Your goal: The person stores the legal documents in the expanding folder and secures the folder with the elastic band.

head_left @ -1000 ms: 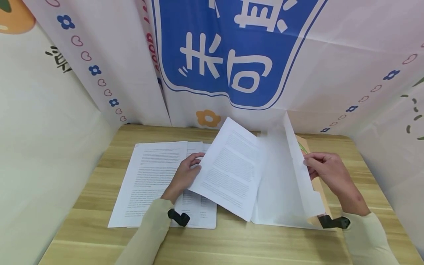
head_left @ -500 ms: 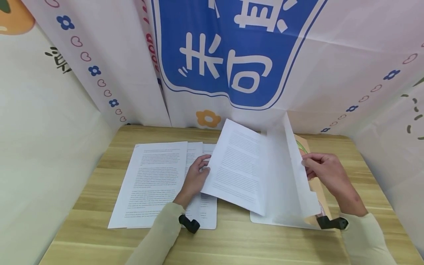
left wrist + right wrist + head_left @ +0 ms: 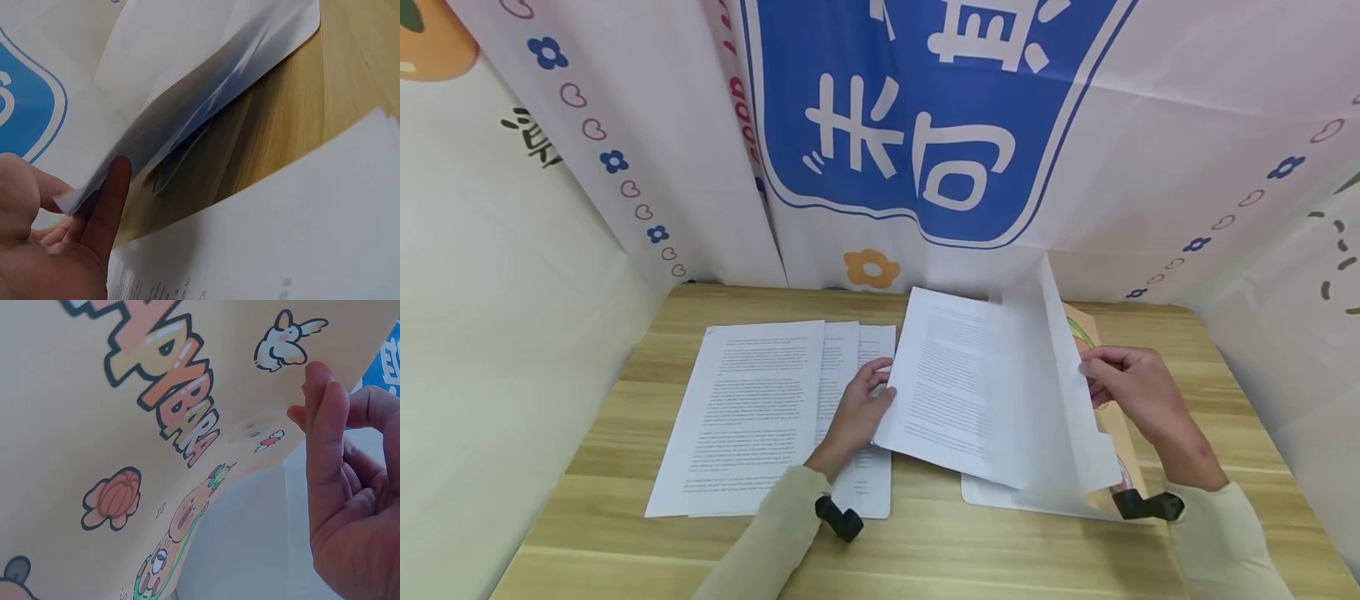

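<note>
A printed sheet of paper [image 3: 951, 379] slants over the open folder, its right part within the folder. My left hand [image 3: 857, 410] pinches the sheet's left edge between thumb and fingers; the left wrist view shows the paper between them. At the right, the folder's raised cover [image 3: 1071, 392] is white inside, with orange capybara cartoons [image 3: 169, 394] outside. My right hand [image 3: 1138, 390] pinches the cover's edge and holds it up. The folder's white back panel [image 3: 1000, 493] lies on the table.
Overlapping printed pages [image 3: 752, 408] lie on the wooden table [image 3: 925, 558] at the left, partly under my left forearm. A printed cloth [image 3: 940, 167] hangs behind the table, with white cloth at both sides.
My left hand has moved right and slightly nearer, carrying the sheet further over the folder and turning it straighter. My right hand stays at the cover, shifted slightly left.
</note>
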Motion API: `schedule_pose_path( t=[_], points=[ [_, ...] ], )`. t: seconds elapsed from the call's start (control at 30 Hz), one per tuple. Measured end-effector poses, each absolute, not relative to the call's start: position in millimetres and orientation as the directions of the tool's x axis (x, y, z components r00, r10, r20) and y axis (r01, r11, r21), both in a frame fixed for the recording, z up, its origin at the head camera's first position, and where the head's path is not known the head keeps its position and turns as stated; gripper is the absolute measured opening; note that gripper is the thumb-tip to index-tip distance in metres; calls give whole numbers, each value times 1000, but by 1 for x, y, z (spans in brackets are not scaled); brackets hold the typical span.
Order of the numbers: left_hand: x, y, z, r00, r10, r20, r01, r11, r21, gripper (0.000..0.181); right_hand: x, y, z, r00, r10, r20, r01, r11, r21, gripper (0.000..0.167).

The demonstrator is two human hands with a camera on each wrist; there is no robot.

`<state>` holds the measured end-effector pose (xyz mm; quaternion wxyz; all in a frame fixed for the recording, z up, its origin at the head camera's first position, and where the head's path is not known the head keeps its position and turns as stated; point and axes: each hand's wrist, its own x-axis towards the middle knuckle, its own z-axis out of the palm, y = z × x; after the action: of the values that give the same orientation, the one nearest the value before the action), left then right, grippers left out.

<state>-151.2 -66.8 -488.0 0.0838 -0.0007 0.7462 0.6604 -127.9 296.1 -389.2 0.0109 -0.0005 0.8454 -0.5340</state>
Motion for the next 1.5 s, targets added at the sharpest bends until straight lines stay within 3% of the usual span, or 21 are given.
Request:
schedule_pose_path(
  t=[0.43,0.83,1.2,1.5],
  points=[
    [-143,-56,-486,-973,156,-172,-152,136,979,59,-131,293,-390,-1000,-18,-12,3,425,-905,34],
    [-143,-45,-491,-919,377,-115,-54,169,984,69,-129,292,-391,-999,-25,-19,8,394,-919,34],
    [-139,-20,-493,-893,411,-186,-134,152,979,73,-130,293,-392,-1000,-18,-20,11,405,-914,34],
    [-136,-7,-500,-848,502,-169,-146,84,986,78,-131,291,-394,-1000,-17,-17,9,403,-915,33]
  ],
)
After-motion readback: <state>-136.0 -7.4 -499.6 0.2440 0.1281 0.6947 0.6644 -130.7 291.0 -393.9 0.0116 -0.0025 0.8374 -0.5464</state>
